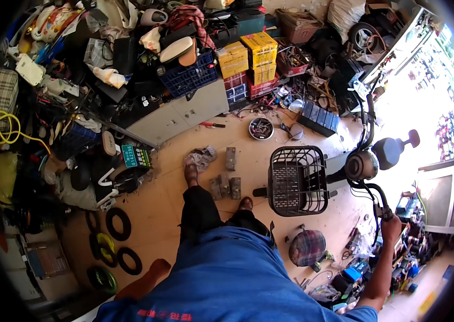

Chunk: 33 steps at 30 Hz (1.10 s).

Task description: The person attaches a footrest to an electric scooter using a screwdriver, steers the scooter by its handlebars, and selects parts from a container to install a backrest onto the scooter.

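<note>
My right hand [391,229] is closed round the near end of the handlebar [378,196] of an electric bike standing to my right. A black wire basket [298,181] sits at the front of the bike, and a round headlamp [361,165] is mounted between the bars. My left hand [159,266] hangs beside my left hip, touching nothing that I can see; its fingers are not clear. On the floor by my feet lie several grey battery-like blocks [231,159] and a crumpled plastic bag [201,158].
A plaid-topped stool [307,248] stands right of me, near scattered tools and parts. Ahead are a metal bowl [261,129], a grey cabinet [176,115], yellow boxes [260,48] and a dark battery pack [317,118]. Loose tyres [118,224] lie left; clutter lines the walls.
</note>
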{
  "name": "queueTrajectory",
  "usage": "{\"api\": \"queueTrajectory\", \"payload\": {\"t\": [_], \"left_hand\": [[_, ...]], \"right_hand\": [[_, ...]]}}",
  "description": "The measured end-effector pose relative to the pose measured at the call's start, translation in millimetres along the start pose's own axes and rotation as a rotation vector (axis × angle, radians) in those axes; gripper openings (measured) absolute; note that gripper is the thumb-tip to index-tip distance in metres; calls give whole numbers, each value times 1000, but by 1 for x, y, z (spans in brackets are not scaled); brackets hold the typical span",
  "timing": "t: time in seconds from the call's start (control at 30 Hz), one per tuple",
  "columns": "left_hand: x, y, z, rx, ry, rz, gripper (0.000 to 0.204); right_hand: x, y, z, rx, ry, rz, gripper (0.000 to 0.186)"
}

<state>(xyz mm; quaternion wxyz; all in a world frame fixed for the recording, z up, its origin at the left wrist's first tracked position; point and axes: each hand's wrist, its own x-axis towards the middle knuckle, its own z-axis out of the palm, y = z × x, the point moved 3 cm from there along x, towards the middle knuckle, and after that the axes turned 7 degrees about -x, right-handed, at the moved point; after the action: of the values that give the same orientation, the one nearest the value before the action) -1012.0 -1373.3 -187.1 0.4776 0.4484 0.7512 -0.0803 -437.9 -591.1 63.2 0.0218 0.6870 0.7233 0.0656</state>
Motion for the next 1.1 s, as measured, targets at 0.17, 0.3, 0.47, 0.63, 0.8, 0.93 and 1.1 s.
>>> {"api": "queueTrajectory", "payload": {"t": [0.17,0.3,0.47,0.63,0.8,0.93,1.1], "left_hand": [[-3,-8,-13,-9,-99,-89,24],[32,-33,-92,98,-18,-131,26],[73,3,-207,-543,437,-307,25],[90,37,-232,-642,396,-312,29],[66,41,-168,-630,376,-355,29],[40,4,-66,129,149,153,34],[9,61,-50,-556,118,-306,30]], "right_hand": [[-3,-8,-6,3,13,20,25],[-5,-8,-3,-18,-15,32,25],[-10,-12,-11,-58,-31,33,29],[-15,-13,-10,-25,-23,39,30],[-14,-20,-17,-22,-6,-6,26],[-8,-29,-15,5,-24,-2,24],[-9,-19,-12,-22,18,-5,25]]}}
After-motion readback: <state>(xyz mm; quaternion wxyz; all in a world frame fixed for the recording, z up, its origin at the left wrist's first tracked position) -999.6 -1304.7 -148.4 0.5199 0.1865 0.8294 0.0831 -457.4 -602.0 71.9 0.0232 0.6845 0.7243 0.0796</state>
